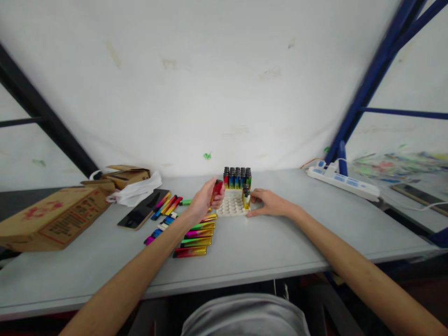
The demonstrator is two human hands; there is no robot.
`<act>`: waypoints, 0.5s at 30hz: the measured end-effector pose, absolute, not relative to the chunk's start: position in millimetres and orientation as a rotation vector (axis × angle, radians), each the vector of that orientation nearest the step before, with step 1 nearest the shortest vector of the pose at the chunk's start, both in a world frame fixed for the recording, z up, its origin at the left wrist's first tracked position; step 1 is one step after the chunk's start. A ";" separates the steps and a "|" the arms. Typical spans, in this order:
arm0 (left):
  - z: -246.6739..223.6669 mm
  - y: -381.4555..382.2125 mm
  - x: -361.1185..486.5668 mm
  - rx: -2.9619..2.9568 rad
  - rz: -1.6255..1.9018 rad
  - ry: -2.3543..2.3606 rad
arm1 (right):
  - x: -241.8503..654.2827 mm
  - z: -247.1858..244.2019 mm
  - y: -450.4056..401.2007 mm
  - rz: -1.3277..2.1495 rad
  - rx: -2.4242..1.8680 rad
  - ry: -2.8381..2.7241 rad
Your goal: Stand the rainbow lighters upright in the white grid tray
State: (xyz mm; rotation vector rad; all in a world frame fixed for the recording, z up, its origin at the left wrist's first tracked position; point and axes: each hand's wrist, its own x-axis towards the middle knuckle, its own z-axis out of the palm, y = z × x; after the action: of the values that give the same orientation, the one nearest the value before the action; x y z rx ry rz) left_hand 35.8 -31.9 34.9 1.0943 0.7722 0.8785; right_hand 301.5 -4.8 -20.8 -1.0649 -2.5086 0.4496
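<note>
My left hand is closed round a red lighter with a black top, held upright above the left side of a white tray with rows of round holes. Several lighters with black tops stand upright in the tray's back rows. A gold-coloured lighter stands at its right side, with others behind it. My right hand rests beside that lighter and the tray's right edge, thumb and fingers apart. Loose colourful lighters lie in a staggered column left of and in front of the tray.
More lighters lie farther left, beside a black phone. A cardboard box and a white plastic bag are at the left. A white power strip lies at the right near a blue metal post. A white wall stands behind.
</note>
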 end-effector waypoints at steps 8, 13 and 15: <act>22.5 -30.3 42.4 1.185 0.859 0.727 | 301.0 -20.2 -5.8 0.456 -1.053 -2.492; 17.1 -26.1 44.6 1.211 0.857 0.753 | 300.6 -20.1 -6.1 0.465 -1.059 -2.488; 17.6 -25.8 44.3 1.205 0.851 0.761 | 300.6 -20.3 -6.0 0.462 -1.061 -2.482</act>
State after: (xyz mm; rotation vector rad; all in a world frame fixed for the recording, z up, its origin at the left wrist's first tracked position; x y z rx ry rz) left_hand 44.3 -25.8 17.6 1.2050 0.7608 0.8505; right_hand 300.6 -6.0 -20.3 -1.0612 -2.4825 0.4618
